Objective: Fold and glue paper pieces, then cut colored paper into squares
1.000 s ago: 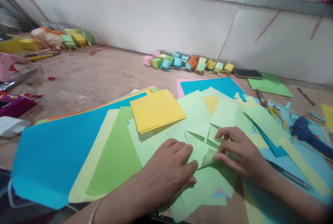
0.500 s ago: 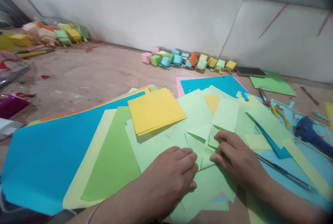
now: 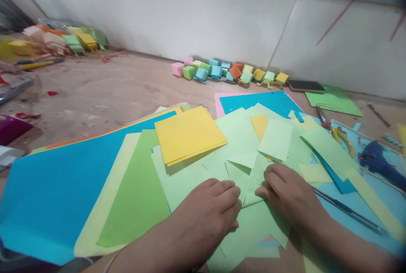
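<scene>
A light green sheet of paper [image 3: 253, 192] with creased folds lies between my hands on a pile of similar papers. My left hand [image 3: 215, 205] is closed, its curled fingers gripping the sheet's left side; the fingertips are partly hidden. My right hand [image 3: 283, 186] pinches the sheet's right side, thumb and fingers close together. Just beyond the hands rest a folded light green piece [image 3: 275, 140] and a stack of yellow sheets [image 3: 190, 135]. A craft knife or pen-like tool [image 3: 349, 209] lies beside my right wrist.
Large blue [image 3: 63, 188] and green sheets [image 3: 136, 197] spread to the left. Several small paper cubes [image 3: 216, 71] line the wall near a phone [image 3: 306, 86]. On the right are yellow-handled pliers [image 3: 344, 140] and a blue glue gun [image 3: 380, 159]. A purple object [image 3: 14, 129] sits far left.
My right hand's fingers have come down and closed toward the thumb, and the small paper flap that stood raised under them is lowered. My left hand has stayed in place.
</scene>
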